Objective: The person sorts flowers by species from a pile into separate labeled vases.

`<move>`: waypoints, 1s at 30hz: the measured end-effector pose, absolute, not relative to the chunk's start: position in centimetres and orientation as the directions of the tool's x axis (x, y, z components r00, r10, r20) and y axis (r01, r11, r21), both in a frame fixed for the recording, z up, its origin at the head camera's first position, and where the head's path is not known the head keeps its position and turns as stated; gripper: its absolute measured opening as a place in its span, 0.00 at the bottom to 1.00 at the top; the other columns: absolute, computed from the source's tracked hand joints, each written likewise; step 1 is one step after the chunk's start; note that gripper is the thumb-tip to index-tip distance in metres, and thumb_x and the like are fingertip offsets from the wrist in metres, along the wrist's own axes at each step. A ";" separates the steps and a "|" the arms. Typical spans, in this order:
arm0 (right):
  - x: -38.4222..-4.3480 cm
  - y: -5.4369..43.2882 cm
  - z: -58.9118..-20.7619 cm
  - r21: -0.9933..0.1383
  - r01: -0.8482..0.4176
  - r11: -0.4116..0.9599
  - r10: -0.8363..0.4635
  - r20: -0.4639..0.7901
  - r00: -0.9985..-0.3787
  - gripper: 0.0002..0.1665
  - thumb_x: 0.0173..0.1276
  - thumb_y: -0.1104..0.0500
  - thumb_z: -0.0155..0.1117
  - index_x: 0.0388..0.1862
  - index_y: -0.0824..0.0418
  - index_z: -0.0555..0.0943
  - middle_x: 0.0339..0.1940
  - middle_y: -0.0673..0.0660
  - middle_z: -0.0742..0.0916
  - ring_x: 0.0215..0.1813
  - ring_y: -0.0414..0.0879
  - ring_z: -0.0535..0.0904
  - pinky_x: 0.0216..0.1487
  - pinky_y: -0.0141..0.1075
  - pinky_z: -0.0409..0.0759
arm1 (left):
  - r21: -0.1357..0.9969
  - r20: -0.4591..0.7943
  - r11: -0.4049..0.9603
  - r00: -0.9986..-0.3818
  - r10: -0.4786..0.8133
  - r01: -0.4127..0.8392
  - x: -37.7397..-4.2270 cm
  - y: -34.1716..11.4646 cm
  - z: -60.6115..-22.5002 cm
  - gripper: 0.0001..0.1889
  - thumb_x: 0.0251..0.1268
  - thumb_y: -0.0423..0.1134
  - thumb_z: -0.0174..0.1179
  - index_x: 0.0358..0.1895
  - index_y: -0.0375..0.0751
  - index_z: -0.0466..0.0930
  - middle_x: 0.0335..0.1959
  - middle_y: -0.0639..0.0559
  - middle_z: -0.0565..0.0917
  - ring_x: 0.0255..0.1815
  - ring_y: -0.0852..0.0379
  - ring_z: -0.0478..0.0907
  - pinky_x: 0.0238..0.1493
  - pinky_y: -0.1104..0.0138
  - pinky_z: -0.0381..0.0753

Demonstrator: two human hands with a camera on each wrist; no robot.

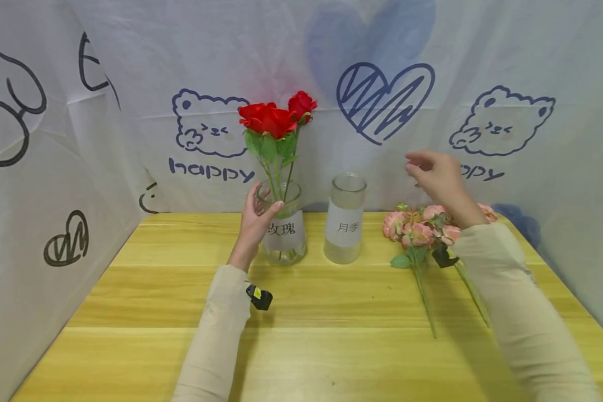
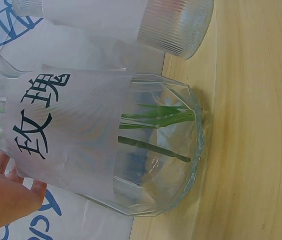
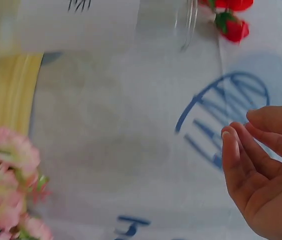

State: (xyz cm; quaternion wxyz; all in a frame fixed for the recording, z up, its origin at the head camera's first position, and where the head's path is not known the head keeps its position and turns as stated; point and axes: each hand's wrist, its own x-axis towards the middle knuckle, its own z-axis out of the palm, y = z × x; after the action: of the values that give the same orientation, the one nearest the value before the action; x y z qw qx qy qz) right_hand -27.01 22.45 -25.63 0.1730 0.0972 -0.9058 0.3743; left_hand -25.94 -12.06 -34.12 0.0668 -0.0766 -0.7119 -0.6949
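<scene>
My left hand [image 1: 253, 228] holds the upper left side of a clear glass vase [image 1: 291, 255], thumb in front and fingers round the back near the rim. In this vase stand red artificial roses [image 1: 267, 119]; their green stems [image 2: 158, 120] reach near its base in the left wrist view. The vase carries a white paper label [image 2: 76, 120] with dark characters. Up in the air on the right is my right hand [image 1: 439, 177], fingers loosely bent and holding nothing. Below it, pink flowers [image 1: 418, 233] lie on the table, partly hidden by the right forearm.
A second, narrower labelled glass vase [image 1: 348, 195] stands just right of the rose vase, with no flowers in it. Pink flower stems [image 1: 424, 296] point toward the table's front. Behind the wooden table [image 1: 331, 346] hangs a white printed cloth [image 1: 301, 50].
</scene>
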 end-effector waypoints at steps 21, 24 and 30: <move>-26.5 32.0 -32.0 -0.594 -0.178 0.784 -0.005 0.280 -0.960 0.24 0.75 0.58 0.52 0.58 0.77 0.74 0.53 0.77 0.79 0.52 0.69 0.76 0.48 0.57 0.76 | 0.980 0.197 0.040 -0.980 0.017 0.197 -25.9 -12.2 -33.9 0.42 0.67 0.42 0.60 0.77 0.46 0.44 0.74 0.43 0.58 0.73 0.42 0.54 0.70 0.52 0.56; -26.2 33.1 -33.1 -0.588 -0.169 0.791 -0.002 0.273 -0.962 0.23 0.74 0.59 0.54 0.57 0.78 0.75 0.51 0.77 0.80 0.50 0.69 0.78 0.41 0.46 0.81 | 0.980 0.195 0.041 -0.981 0.019 0.196 -25.9 -12.2 -33.8 0.42 0.67 0.41 0.60 0.77 0.45 0.44 0.74 0.42 0.58 0.73 0.42 0.54 0.71 0.52 0.56; -25.2 35.0 -35.1 -0.567 -0.143 0.811 0.017 0.267 -0.963 0.22 0.73 0.57 0.57 0.55 0.76 0.77 0.49 0.76 0.81 0.39 0.51 0.82 0.28 0.24 0.74 | 0.980 0.195 0.037 -0.981 0.021 0.195 -25.9 -12.3 -33.7 0.42 0.67 0.41 0.60 0.77 0.45 0.44 0.74 0.42 0.58 0.73 0.41 0.53 0.70 0.52 0.56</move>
State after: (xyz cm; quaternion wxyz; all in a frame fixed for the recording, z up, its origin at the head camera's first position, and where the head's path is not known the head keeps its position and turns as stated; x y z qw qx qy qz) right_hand -25.18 35.05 -35.07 0.1309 0.0334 -0.9426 0.3053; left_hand -25.92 -12.25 -33.72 0.0633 -0.0754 -0.7174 -0.6897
